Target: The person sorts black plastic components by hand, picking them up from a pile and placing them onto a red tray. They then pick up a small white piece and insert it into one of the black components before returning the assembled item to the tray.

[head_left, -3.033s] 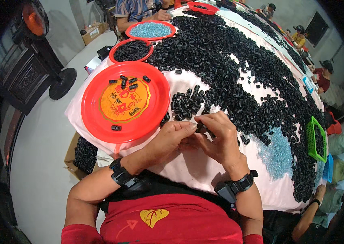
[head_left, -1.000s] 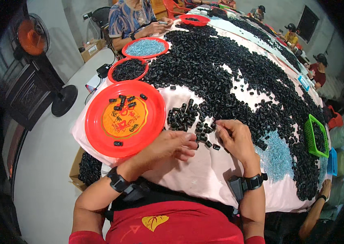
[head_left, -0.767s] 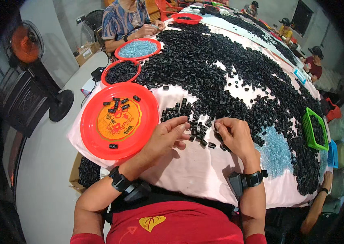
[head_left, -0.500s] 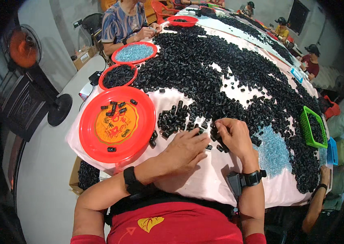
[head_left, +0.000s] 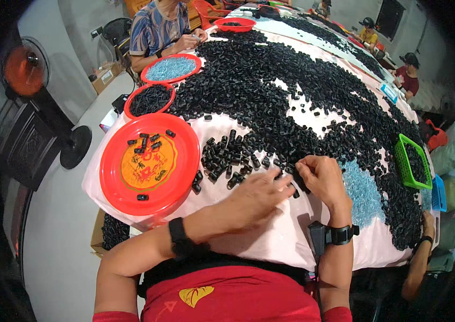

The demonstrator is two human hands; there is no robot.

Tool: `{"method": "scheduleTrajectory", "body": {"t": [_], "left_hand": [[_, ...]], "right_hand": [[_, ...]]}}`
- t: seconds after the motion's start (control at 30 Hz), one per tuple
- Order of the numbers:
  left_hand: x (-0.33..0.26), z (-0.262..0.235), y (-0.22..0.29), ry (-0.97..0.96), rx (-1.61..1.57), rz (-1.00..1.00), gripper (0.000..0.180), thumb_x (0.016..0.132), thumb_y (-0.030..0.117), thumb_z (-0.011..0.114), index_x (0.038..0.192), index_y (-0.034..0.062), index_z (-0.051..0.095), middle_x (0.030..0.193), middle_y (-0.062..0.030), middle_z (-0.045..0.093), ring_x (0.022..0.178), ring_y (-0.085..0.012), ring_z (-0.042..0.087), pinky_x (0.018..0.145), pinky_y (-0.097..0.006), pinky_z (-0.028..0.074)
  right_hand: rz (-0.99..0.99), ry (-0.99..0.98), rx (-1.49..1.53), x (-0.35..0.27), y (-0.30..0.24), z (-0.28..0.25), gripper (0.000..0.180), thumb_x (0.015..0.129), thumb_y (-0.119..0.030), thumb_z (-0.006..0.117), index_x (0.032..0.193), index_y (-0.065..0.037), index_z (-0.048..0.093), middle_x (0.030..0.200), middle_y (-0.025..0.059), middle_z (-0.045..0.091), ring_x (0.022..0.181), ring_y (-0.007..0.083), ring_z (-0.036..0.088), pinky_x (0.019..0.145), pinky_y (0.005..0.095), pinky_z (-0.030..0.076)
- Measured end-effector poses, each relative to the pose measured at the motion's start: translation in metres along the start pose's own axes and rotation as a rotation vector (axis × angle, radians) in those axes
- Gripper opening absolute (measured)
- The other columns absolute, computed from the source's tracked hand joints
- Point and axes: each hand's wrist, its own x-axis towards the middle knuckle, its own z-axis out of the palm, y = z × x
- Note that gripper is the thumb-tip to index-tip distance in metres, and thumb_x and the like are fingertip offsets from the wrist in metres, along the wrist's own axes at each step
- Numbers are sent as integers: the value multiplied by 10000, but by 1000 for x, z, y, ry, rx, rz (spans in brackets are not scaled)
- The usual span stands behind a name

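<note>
My left hand (head_left: 253, 199) is over the cloth at the near edge of a small heap of black plastic fittings (head_left: 221, 158). Its fingers are stretched out and somewhat apart, a little smeared by motion, with nothing visible in them. To its right, my right hand (head_left: 325, 181) has its thumb and fingers curled together beside the large pile of black fittings (head_left: 270, 115). Whatever those fingers hold, if anything, is hidden. Left of the heap stands a red plate (head_left: 187, 161) with several black fittings on it.
Beyond the plate are a red bowl of black sticks (head_left: 151, 100) and a red tray of pale blue pieces (head_left: 171, 69). Right of my right hand lie more clear bluish pieces (head_left: 363, 196). A green basket (head_left: 413, 161) stands at the right edge. Other people sit around the table.
Both hands have shifted a little to the right across the cloth. My left hand has drawn away from the small heap, uncovering more of its fittings. The view has shifted slightly.
</note>
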Motion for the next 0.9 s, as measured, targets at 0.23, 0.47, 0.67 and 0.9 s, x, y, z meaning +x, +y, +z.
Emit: {"method": "scheduleTrajectory", "body": {"t": [0.23,0.47,0.67,0.9], "left_hand": [[5,6,10,-266,29,-8,706,955,434,658,1521,81,425,1621,-176,350,1511,-395,310,1163,-564,321],[-19,-24,-4,-172,166,-134,589,978,364,639,1459,57,494,1539,-192,470,1449,-379,425,1148,-509,342],[5,-20,-14,-40,93,-150,604,974,306,644,1478,29,460,1542,-214,453,1456,-413,399,1152,-523,336],[-1,-30,-11,-172,149,-223,581,990,345,593,1455,17,476,1562,-233,429,1488,-433,347,1190,-529,294]], "right_hand": [[-53,67,47,2,8,3,204,928,-215,672,907,-36,767,694,194,676,665,376,684,654,448,528],[-48,40,11,-1,9,2,180,916,-178,697,921,-12,766,646,155,657,537,232,617,563,380,471],[-63,13,37,1,12,8,185,908,-183,711,947,-12,768,661,154,667,554,231,623,575,369,484],[-8,104,-9,-1,10,-3,167,906,-204,695,919,-57,773,714,177,693,679,370,690,655,443,532]]}}
